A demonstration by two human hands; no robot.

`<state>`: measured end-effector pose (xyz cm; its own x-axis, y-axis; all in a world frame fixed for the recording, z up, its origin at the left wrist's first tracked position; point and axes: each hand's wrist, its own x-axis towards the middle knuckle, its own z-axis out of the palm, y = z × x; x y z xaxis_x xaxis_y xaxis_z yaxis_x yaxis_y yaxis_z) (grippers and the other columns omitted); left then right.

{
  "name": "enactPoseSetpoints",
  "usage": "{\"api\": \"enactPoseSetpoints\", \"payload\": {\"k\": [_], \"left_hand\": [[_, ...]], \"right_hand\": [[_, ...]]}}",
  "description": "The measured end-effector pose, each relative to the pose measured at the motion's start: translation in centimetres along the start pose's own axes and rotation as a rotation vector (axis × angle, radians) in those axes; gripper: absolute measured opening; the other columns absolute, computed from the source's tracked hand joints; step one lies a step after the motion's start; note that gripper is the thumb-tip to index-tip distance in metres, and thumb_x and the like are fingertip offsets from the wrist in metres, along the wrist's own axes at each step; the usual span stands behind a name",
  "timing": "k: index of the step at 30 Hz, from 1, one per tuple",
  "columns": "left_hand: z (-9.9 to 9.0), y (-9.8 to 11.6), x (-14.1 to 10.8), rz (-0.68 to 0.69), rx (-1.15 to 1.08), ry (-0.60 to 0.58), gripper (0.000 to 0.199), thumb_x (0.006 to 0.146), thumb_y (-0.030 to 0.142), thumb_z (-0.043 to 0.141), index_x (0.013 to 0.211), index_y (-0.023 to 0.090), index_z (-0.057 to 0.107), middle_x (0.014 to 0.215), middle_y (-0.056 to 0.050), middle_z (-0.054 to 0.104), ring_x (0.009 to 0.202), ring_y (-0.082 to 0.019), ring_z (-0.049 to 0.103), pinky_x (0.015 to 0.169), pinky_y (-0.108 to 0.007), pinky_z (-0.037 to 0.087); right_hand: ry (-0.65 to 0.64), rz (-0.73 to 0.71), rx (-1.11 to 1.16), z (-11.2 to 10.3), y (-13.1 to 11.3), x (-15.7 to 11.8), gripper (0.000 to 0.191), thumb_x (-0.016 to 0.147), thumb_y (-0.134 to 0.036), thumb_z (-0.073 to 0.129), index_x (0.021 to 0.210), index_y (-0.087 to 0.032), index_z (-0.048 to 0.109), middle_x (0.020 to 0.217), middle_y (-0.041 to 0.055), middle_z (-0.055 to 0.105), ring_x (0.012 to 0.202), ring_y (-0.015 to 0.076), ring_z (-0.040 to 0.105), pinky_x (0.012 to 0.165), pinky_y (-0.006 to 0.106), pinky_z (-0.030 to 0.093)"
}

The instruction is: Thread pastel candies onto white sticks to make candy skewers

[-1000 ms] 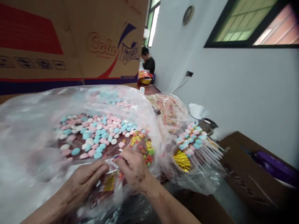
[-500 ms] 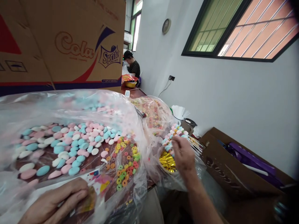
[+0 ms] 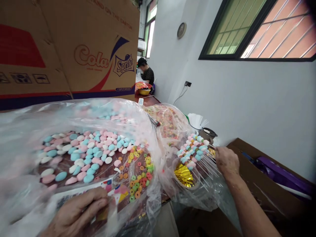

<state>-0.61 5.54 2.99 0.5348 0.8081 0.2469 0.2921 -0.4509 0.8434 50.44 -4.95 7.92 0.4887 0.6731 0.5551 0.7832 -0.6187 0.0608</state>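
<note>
Skewers (image 3: 194, 149), sticks (image 3: 208, 166) slanted down-right, are flanked by the nearer right hand (image 3: 226, 160), its grip unclear; a bag (image 3: 118, 193) is pinched by the left hand (image 3: 82, 207).

Clear, glossy, crinkled plastic bag (image 3: 24, 184) and smooth, matt candies (image 3: 98, 153), eight o'clock; shiny metallic ties (image 3: 183, 174), five o'clock; smooth sticks (image 3: 205, 167), four o'clock; matt cardboard box (image 3: 89, 42), ten o'clock; matt wall (image 3: 222, 75), two o'clock.

Our left hand (image 3: 80, 209) cropped below, our right hand (image 3: 227, 161) with fingertips unclear, carton (image 3: 74, 36) cut off left
</note>
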Motion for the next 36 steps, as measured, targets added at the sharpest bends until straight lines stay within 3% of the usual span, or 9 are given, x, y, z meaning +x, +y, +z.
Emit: {"api": "enactPoseSetpoints", "payload": {"k": [4,6,10,13,16,21,29,36], "left_hand": [[-1.0,0.5,0.2,-0.113,0.019,-0.096,0.029,0.094,0.041,0.052,0.079,0.024,0.07,0.069,0.0,0.066,0.063,-0.015,0.061,0.059,-0.021,0.047],[-1.2,0.8,0.4,-0.112,0.009,-0.139,0.034,0.096,0.042,0.046,0.079,0.021,0.067,0.068,0.0,0.064,0.063,-0.015,0.059,0.059,-0.022,0.045],[-1.5,1.2,0.5,-0.122,-0.016,-0.168,0.032,0.096,0.038,0.046,0.078,0.019,0.064,0.071,0.0,0.062,0.065,-0.014,0.055,0.061,-0.023,0.043],[-1.7,1.2,0.3,-0.122,-0.054,-0.181,0.029,0.096,0.036,0.047,0.079,0.019,0.064,0.072,0.0,0.063,0.065,-0.013,0.054,0.061,-0.023,0.042],[-2.0,1.1,0.1,-0.139,-0.112,-0.206,0.029,0.096,0.037,0.049,0.08,0.019,0.065,0.072,0.0,0.063,0.064,-0.013,0.054,0.061,-0.023,0.041],[-2.4,0.6,-0.1,-0.178,-0.169,-0.218,0.029,0.096,0.04,0.051,0.083,0.019,0.065,0.075,0.0,0.063,0.067,-0.014,0.054,0.063,-0.023,0.042],[-2.4,0.6,0.5,-0.174,-0.104,-0.27,0.032,0.096,0.04,0.049,0.081,0.018,0.065,0.075,0.0,0.062,0.068,-0.014,0.053,0.063,-0.024,0.04],[-2.4,0.6,0.3,-0.159,-0.137,-0.356,0.032,0.097,0.041,0.048,0.08,0.018,0.064,0.075,0.0,0.063,0.069,-0.014,0.056,0.064,-0.024,0.042]], "right_hand": [[0.091,-0.019,0.108,-2.2,-1.3,-1.3,0.036,0.097,-0.031,0.037,0.09,-0.014,0.068,0.087,0.0163,0.068,0.084,0.0295,0.062,0.073,0.038,0.043],[0.139,-0.11,0.331,-3.7,-3.3,-2.5,0.033,0.099,-0.037,0.039,0.098,-0.019,0.066,0.095,0.013,0.07,0.09,0.029,0.065,0.078,0.038,0.047],[0.133,-0.456,0.661,-6.7,-8.7,-5.3,0.018,0.099,-0.033,0.049,0.1,-0.025,0.065,0.094,0.0054,0.07,0.086,0.0233,0.066,0.075,0.033,0.05],[0.085,-0.683,0.768,-8.2,-12.5,-6.5,0.016,0.098,-0.021,0.051,0.105,-0.024,0.065,0.09,0.0032,0.068,0.081,0.018,0.065,0.071,0.028,0.049],[0.098,-0.849,0.805,-8.8,-14.8,-6.7,0.017,0.097,-0.017,0.051,0.105,-0.022,0.065,0.088,0.0036,0.068,0.081,0.0178,0.063,0.072,0.028,0.049],[0.131,-0.968,0.779,-8.7,-15.8,-6.4,0.021,0.095,-0.011,0.05,0.107,-0.019,0.065,0.087,0.0057,0.069,0.082,0.0202,0.061,0.072,0.031,0.048],[0.135,-1.049,0.755,-8.9,-15.0,-6.1,0.022,0.095,-0.01,0.051,0.113,-0.017,0.063,0.084,0.0064,0.067,0.081,0.0211,0.057,0.074,0.034,0.046],[-0.07,-1.093,0.789,-8.6,-15.3,-6.3,0.022,0.096,-0.013,0.048,0.11,-0.02,0.064,0.083,0.0043,0.066,0.078,0.0195,0.056,0.072,0.033,0.044]]}}
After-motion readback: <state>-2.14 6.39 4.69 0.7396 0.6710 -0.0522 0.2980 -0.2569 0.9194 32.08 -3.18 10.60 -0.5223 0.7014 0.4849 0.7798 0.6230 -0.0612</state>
